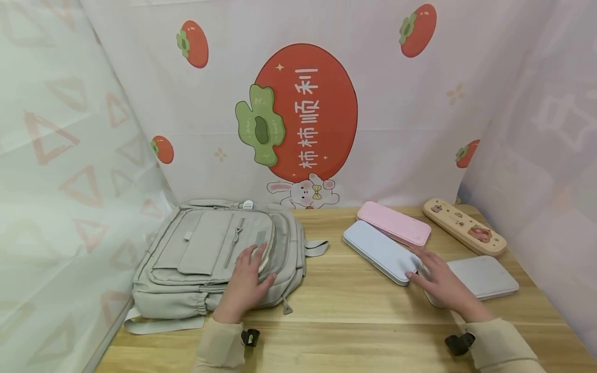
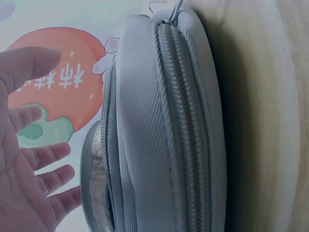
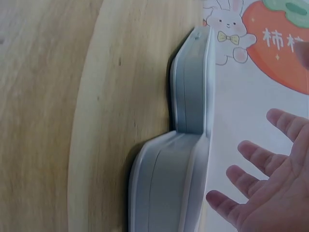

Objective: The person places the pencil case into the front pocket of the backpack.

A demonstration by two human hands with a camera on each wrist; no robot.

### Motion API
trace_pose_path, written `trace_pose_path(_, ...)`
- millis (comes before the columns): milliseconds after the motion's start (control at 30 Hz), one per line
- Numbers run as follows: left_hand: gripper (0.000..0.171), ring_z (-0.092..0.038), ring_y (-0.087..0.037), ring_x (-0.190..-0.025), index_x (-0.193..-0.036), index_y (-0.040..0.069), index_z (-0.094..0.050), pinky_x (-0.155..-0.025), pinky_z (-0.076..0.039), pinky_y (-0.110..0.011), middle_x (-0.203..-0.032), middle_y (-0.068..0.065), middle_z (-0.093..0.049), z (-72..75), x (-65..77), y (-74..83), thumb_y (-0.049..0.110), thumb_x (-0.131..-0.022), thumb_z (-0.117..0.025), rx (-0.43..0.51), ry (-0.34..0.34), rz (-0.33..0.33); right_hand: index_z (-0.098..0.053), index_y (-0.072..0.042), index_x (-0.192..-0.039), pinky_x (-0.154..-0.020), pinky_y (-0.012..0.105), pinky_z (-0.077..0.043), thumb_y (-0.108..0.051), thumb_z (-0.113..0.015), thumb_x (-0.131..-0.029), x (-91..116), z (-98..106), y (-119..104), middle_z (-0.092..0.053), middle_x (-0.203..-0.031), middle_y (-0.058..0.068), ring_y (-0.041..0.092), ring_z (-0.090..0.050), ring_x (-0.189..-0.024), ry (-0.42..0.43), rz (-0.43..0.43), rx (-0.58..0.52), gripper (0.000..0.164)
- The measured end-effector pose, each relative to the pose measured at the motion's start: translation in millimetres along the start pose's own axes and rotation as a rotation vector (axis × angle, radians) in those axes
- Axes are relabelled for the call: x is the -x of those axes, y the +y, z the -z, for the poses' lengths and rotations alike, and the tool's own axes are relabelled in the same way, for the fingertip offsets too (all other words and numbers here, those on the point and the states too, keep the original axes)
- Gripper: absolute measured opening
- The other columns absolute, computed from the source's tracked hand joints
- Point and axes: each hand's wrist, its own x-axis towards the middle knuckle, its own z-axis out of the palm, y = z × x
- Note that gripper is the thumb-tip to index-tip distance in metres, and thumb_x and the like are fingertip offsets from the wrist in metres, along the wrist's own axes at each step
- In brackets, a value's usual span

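Note:
A light grey-green backpack (image 1: 200, 248) lies flat on the left side of the table, its zipped front pocket partly open along the right edge. Over that edge is my left hand (image 1: 249, 282), fingers spread and holding nothing; the left wrist view shows the zipper (image 2: 183, 116) along the bag's side. My right hand (image 1: 438, 282) is above the table between a light blue pencil case (image 1: 382, 251) and a white pencil case (image 1: 485, 277). Its fingers are loosely extended, the tips overlapping the blue case's near end in the head view. Nothing is in its grasp.
Behind the blue case lies a pink pencil case (image 1: 394, 223). At the back right a beige case with cartoon prints (image 1: 464, 226) sits along the table edge. Printed cloth (image 1: 396, 129) walls the wooden table (image 1: 340, 321) at the back and sides. A strap (image 1: 317, 247) sticks out from the backpack.

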Motion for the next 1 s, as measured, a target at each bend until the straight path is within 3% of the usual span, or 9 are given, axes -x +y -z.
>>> trace_pose_path(633,0.074,-0.037,-0.054,-0.136,-0.155,-0.002,-0.038,-0.102,-0.042,-0.067,-0.146,-0.035,-0.041,-1.8,-9.4,0.5,0.021,-0.095,-0.074,0.068,-0.028,0.034,-0.045,0.015,-0.144,-0.101,0.075,-0.031,-0.032,-0.063,-0.102,17.8,36.3,30.5,-0.041,-0.142,0.044,0.063,-0.036,-0.131,-0.002,-0.153,0.006,0.066)
trace_pose_path(1000,0.074,-0.036,-0.050,-0.139,-0.155,-0.002,-0.038,-0.106,-0.040,-0.065,-0.148,-0.033,-0.041,-0.7,-18.5,1.1,0.022,-0.095,-0.073,0.083,-0.057,0.108,-0.042,0.021,-0.142,-0.093,0.071,-0.042,-0.031,-0.058,-0.105,31.6,59.0,54.8,-0.046,-0.133,0.047,0.064,-0.046,-0.119,0.003,-0.225,0.039,0.065)
